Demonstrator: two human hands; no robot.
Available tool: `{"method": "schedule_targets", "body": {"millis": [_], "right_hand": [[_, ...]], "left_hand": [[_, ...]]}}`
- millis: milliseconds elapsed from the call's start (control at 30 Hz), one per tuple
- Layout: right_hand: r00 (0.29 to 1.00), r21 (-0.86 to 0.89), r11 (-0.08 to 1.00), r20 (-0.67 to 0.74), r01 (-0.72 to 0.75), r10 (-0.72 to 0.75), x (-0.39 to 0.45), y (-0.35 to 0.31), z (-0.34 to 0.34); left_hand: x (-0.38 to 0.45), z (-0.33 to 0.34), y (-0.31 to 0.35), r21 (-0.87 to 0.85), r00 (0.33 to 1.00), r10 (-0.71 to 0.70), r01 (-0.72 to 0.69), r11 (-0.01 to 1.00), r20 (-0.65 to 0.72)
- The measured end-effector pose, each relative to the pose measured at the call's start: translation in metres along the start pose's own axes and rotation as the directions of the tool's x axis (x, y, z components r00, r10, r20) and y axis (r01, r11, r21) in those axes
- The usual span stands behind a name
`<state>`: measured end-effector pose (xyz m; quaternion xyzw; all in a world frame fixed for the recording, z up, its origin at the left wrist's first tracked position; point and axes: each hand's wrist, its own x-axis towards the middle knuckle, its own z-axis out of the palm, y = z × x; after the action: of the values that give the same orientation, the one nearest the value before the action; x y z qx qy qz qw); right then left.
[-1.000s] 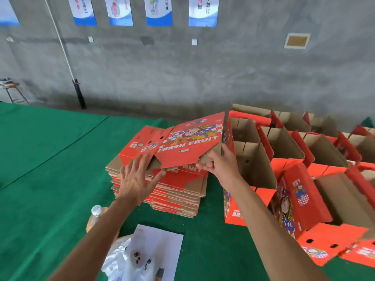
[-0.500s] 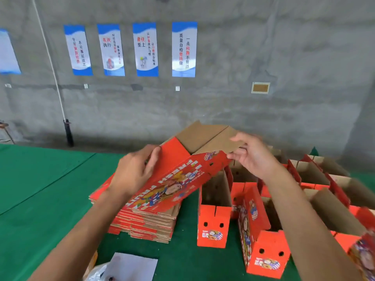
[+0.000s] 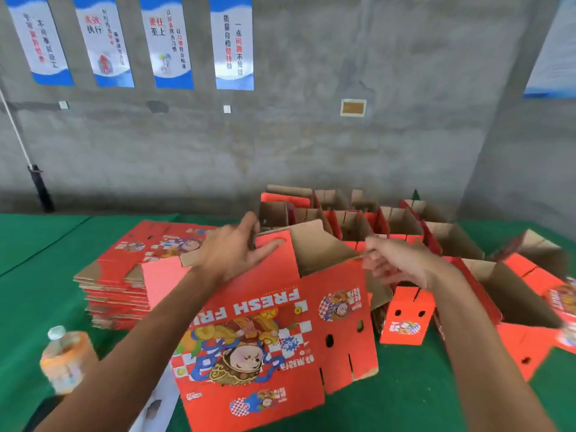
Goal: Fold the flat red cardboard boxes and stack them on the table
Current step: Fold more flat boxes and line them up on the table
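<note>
A red "FRESH FRUIT" cardboard box (image 3: 274, 347) stands partly opened in front of me, print upside down, brown inside showing at its top. My left hand (image 3: 232, 249) grips its upper left flap, thumb on the red face and fingers over the edge. My right hand (image 3: 396, 260) pinches the box's upper right edge. A stack of flat red boxes (image 3: 124, 285) lies on the green table (image 3: 40, 275) to the left. Several folded boxes (image 3: 405, 226) stand open-topped behind and to the right.
A plastic bottle with an orange label (image 3: 64, 360) stands at the near left. White paper (image 3: 156, 406) lies under my left forearm. A small folded red box (image 3: 405, 319) stands just right of the held one. A grey wall with posters (image 3: 233, 42) rises behind the table.
The box was lifted off the flat stack, swung toward me and opened out from flat. Both hands shifted to its top edges. The camera tilted so the bottle shows again.
</note>
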<state>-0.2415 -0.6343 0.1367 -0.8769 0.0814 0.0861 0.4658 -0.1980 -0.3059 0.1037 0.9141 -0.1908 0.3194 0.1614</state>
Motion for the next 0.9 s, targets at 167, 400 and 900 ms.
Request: {"method": "schedule_targets", "body": {"millis": [167,400,900], "right_hand": [[0.999,0.265,0.964,0.052,-0.028,0.015,0.003,0.117,0.026],[0.995,0.635,0.772,-0.084,0.016,0.048,-0.002,0.174,0.079],[0.947,0.149,0.983,-0.317,0.107,-0.055,0.022,0.183,0.11]], "left_hand": [[-0.044,0.072,0.03,0.007,0.983,0.177,-0.177,0.984,-0.047],[-0.067,0.146,0.074,0.119,0.801,0.547,-0.535,0.836,-0.243],[-0.086,0.181,0.118,-0.188,0.963,0.27,-0.262,0.947,0.017]]}}
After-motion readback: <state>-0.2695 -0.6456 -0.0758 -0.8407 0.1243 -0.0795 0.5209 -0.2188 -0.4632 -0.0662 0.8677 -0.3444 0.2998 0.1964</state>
